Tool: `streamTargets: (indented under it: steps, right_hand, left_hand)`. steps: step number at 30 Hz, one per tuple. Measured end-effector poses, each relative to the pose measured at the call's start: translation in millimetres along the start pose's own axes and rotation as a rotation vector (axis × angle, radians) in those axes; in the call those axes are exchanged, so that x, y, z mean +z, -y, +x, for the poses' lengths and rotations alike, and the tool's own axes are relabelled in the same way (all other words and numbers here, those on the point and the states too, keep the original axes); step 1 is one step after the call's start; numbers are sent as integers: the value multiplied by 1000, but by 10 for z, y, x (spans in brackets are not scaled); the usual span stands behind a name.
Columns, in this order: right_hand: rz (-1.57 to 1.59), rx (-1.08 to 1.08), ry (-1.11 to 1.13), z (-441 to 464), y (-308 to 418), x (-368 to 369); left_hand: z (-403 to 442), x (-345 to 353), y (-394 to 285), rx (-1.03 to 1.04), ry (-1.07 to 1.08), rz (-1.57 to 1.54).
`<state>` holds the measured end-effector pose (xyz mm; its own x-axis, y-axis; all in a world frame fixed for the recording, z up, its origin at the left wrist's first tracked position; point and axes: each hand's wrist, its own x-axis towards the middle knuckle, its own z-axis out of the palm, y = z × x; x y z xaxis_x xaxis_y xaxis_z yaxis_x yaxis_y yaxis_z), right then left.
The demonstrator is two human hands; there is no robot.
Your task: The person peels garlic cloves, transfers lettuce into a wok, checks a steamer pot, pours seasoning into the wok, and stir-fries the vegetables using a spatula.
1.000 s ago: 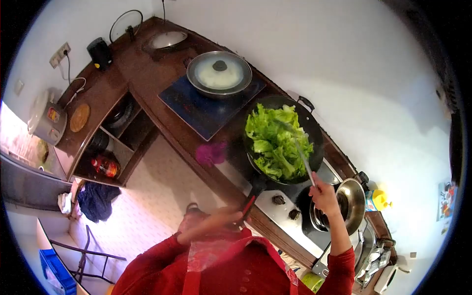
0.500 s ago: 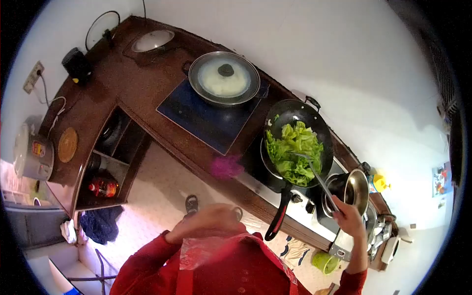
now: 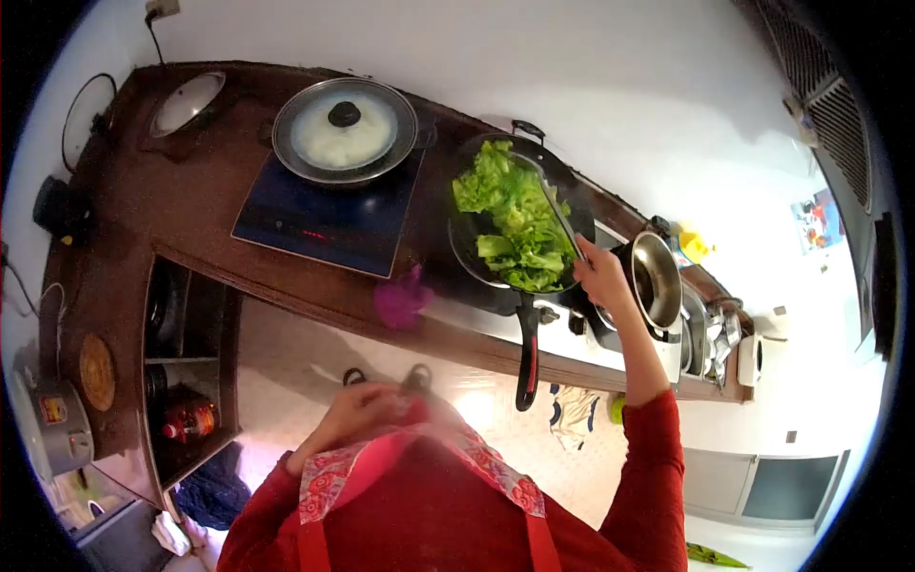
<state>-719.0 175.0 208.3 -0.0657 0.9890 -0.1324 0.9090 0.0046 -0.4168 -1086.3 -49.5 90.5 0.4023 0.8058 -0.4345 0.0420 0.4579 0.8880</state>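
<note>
My right hand [image 3: 602, 274] is closed around the handle of a metal spatula [image 3: 560, 212]. The spatula's far end reaches into leafy greens [image 3: 522, 219] in a black wok [image 3: 575, 195] on the stove. Toward me points the wok's black handle [image 3: 528, 357], with neither hand on it. My left hand [image 3: 360, 410] is near my chest, over the apron [image 3: 334, 477]; its fingers are blurred and I cannot make out whether they hold anything.
Left of the wok, a lidded pan [image 3: 315, 157] sits on an induction cooktop [image 3: 324, 224]. A purple cloth [image 3: 402, 298] lies at the counter's front edge. Right of the wok is a steel pan [image 3: 656, 279]. Further right is a sink [image 3: 696, 334]. A glass lid [image 3: 189, 103] lies at the back left.
The view has turned, shifting the counter. The greens are spread differently in the wok, and the spatula has moved through them with my right hand. My left hand has moved off the wok handle area toward my chest.
</note>
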Motion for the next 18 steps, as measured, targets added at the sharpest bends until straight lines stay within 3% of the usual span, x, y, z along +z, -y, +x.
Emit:
streamTargets:
  steps: [3,4,7,9,10,13,15,16,18]
  right_hand:
    - [-93,-27,143,190,-126,231]
    - [-260,-280,69,188,-356,301]
    - [-249,-268,210,-250,-251,-212]
    - [30,-42,363,-606,-187,-698]
    - [-69,-90,369,-779,-172,-987]
    - [-68,133,408,-1191,106,-1549]
    - [-38,229,490,-1253,121,-1531]
    - [-160,118,528,-1197,131,-1346]
    - [-124,-186,370,-1060,-371,-775]
  left_hand:
    - [80,14,-96,61,43,172]
    - [106,6,-126,67,26,188]
    - [158,-55,-46,95,-19,213]
    - [163,-109,-56,117,-32,267]
    - [177,-119,-61,131,-35,295]
    - [194,-57,-177,195,-65,303]
    - [259,-2,-246,160,-20,347]
    - [321,24,-234,102,30,391]
    - [405,41,-106,94,92,460]
